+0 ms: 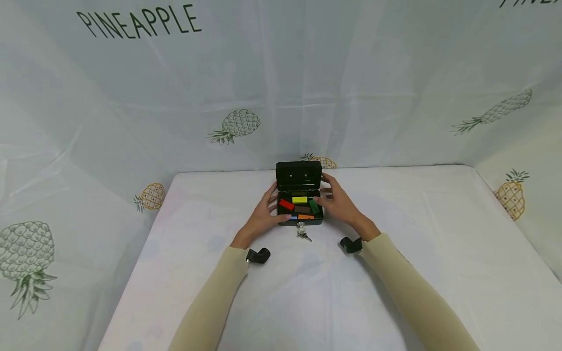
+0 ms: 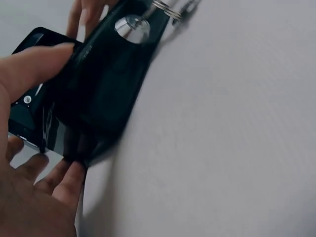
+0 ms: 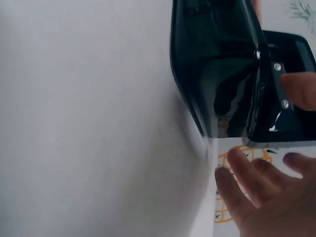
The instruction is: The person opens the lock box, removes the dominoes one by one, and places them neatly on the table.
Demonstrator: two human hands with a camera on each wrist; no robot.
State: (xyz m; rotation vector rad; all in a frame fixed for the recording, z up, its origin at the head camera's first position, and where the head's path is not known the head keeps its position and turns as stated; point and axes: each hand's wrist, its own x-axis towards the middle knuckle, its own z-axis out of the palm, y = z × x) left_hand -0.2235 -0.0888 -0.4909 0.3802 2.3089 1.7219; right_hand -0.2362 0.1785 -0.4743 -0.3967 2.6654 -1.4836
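A small black metal cash box (image 1: 295, 222) stands with its lid (image 1: 299, 175) raised at the table's back edge. Inside lie coloured blocks: red (image 1: 287, 204), yellow (image 1: 300, 200), brown (image 1: 302, 209), green (image 1: 313, 206) and orange (image 1: 305, 217), plus a sliver of blue. My left hand (image 1: 262, 214) grips the box's left side, thumb over the front rim and fingertips against the wall. Beside the right side is my right hand (image 1: 340, 202), thumb over the box, its spread fingers (image 3: 247, 182) apart from the wall in the right wrist view. Keys (image 1: 303, 234) hang from the front lock (image 2: 132, 29).
A white cloth covers the table (image 1: 290, 302). Right behind the box rises a pineapple-printed curtain (image 1: 373, 97). Black wrist cameras (image 1: 259, 256) sit on both forearms, low over the cloth.
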